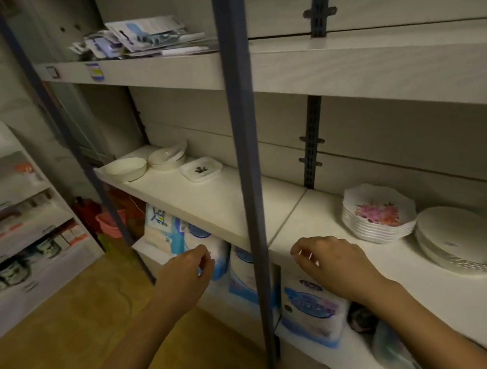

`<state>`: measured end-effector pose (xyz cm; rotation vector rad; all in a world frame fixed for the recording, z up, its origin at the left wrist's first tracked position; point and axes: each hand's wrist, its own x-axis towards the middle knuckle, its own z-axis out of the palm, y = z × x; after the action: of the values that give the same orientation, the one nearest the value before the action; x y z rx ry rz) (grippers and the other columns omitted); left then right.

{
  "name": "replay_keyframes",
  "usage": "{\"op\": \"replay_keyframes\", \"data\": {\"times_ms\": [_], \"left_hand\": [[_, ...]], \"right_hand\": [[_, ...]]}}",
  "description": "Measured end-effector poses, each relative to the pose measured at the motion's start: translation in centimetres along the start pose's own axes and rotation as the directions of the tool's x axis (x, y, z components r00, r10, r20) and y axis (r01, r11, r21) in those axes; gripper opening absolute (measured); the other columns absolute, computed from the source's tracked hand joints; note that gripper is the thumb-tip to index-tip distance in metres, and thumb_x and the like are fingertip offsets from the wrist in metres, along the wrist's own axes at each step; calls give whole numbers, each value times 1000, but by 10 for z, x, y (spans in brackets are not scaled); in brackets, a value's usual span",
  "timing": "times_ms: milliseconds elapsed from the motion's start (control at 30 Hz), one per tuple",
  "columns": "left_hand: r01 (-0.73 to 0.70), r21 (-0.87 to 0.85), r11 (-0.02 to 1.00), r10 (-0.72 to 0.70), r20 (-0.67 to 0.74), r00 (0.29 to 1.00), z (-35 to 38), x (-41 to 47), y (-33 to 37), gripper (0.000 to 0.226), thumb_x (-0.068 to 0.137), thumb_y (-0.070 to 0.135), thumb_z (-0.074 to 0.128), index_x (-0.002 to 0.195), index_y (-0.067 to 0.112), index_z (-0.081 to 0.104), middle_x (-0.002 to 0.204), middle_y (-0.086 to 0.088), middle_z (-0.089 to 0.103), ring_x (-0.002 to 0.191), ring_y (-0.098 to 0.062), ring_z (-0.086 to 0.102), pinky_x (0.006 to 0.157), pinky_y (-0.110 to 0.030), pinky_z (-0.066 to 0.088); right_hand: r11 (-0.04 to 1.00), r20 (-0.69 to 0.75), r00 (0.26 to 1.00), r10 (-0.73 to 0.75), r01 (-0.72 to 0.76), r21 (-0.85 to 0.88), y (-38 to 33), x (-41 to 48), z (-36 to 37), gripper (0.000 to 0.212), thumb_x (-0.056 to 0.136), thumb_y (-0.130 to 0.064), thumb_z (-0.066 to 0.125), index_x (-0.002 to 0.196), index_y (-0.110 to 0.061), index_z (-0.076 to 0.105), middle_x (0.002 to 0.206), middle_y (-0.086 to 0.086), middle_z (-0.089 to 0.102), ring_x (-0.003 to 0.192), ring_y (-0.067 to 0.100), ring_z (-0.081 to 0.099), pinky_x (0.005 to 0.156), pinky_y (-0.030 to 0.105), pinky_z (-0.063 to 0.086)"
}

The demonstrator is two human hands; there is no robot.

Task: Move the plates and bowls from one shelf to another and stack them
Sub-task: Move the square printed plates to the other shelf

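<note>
On the middle shelf (219,198), a white bowl (125,168) stands at the far left, with a small stack of white bowls (167,157) behind it and a square white dish (201,169) with a dark motif beside them. Right of the blue upright, a stack of flowered plates (379,213) stands next to a stack of plain white plates (458,240). My left hand (189,268) hovers below the shelf's front edge, fingers loosely curled, holding nothing. My right hand (331,260) hangs over the shelf's front edge, left of the flowered plates, fingers loosely curled and empty.
A blue metal upright (245,154) splits the shelving between my hands. Paper packets (145,38) lie on the top shelf. Tissue packs (312,306) fill the bottom shelf. A pink tub (111,223) sits low on the left, beside another stocked rack (22,231). The floor is wooden.
</note>
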<state>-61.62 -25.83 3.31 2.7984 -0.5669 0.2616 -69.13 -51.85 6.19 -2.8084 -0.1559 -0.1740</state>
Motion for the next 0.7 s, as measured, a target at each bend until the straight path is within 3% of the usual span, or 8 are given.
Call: {"op": "replay_keyframes", "data": {"times_ms": [100, 200, 300, 433, 533, 700], "left_hand": [[24, -20, 1000, -24, 25, 999, -13, 6, -35, 23, 95, 34, 42, 90, 15, 54, 84, -3, 66, 70, -17, 59, 63, -30, 50], [37, -39, 999, -35, 54, 998, -26, 17, -66, 21, 95, 32, 42, 94, 15, 55, 89, -3, 66, 75, -16, 60, 70, -31, 54], [52, -51, 997, -50, 51, 997, -32, 32, -98, 21, 95, 33, 41, 97, 16, 54, 86, 1, 65, 69, -12, 61, 65, -28, 55], [103, -53, 993, -101, 30, 994, -30, 54, -145, 18, 94, 34, 45, 95, 19, 54, 67, 12, 49, 58, -4, 51, 61, -25, 54], [90, -48, 995, -90, 6, 996, -26, 79, -180, 16, 93, 32, 47, 93, 19, 56, 71, 11, 51, 64, -9, 55, 64, -29, 56], [40, -51, 998, -39, 15, 999, -20, 148, -237, 16, 93, 32, 47, 94, 20, 57, 84, 7, 63, 69, -7, 58, 66, -21, 54]], "right_hand": [[999, 4, 1000, -18, 18, 40, -41, 24, 12, 24, 95, -35, 38, 104, -29, 60, 103, -4, 67, 87, 18, 62, 72, 32, 52], [996, -2, 998, -67, 67, 55, -77, 50, 25, 23, 96, -35, 38, 102, -26, 59, 103, -2, 67, 87, 19, 63, 67, 26, 45], [996, -12, 996, -83, 84, 36, -103, 83, 35, 25, 96, -35, 37, 105, -27, 58, 104, -3, 66, 88, 19, 63, 66, 25, 43], [996, 17, 996, -88, 87, 13, -124, 132, 51, 26, 95, -37, 37, 108, -27, 57, 107, -4, 66, 88, 17, 62, 68, 27, 47], [998, 25, 997, -68, 68, -13, -133, 176, 63, 27, 95, -36, 37, 110, -27, 58, 109, -3, 66, 89, 19, 62, 68, 27, 46], [998, 9, 1000, -7, 7, -56, -137, 253, 84, 29, 95, -36, 36, 112, -27, 58, 110, -3, 66, 94, 20, 62, 78, 34, 52]]}}
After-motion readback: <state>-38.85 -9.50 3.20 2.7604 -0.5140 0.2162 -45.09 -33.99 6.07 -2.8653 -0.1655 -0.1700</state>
